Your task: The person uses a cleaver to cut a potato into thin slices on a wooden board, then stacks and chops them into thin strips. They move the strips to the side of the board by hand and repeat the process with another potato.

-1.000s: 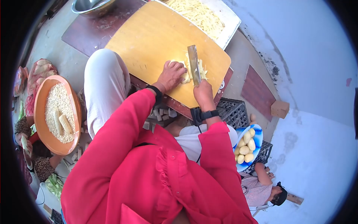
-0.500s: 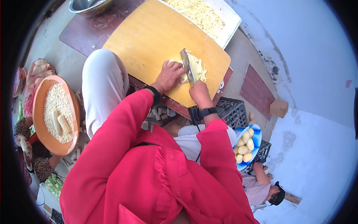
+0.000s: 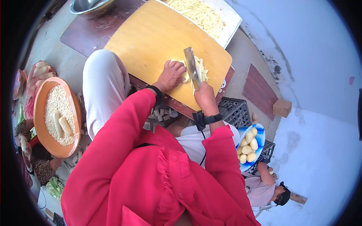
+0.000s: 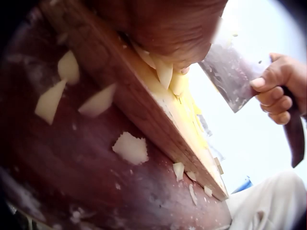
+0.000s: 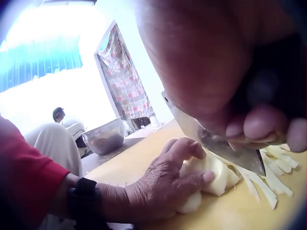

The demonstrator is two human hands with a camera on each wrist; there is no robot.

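Observation:
On the wooden cutting board [image 3: 151,37] the left hand [image 3: 171,76] holds pale potato slices [image 3: 185,77] with bent fingers. The right wrist view shows that hand [image 5: 165,179] curled over the stacked slices [image 5: 218,175]. Gripped by its dark handle in the right hand [image 3: 205,97] is a cleaver [image 3: 192,66], its blade just right of the slices. The left wrist view shows the right hand [image 4: 283,88] round the handle and the blade [image 4: 230,72] tilted. Cut strips [image 5: 268,184] lie beyond the blade.
A tray of cut strips [image 3: 201,17] stands behind the board, a metal bowl [image 3: 90,8] at upper left. An orange basin of kernels [image 3: 77,116] is at left, a blue-white bowl [image 3: 260,132] of peeled potatoes and a black crate [image 3: 235,113] at right. Other people sit nearby.
The cleaver and right hand shifted left, then slightly back to the right, with the blade's tilt changing. The left hand stays on the slices, nearly still.

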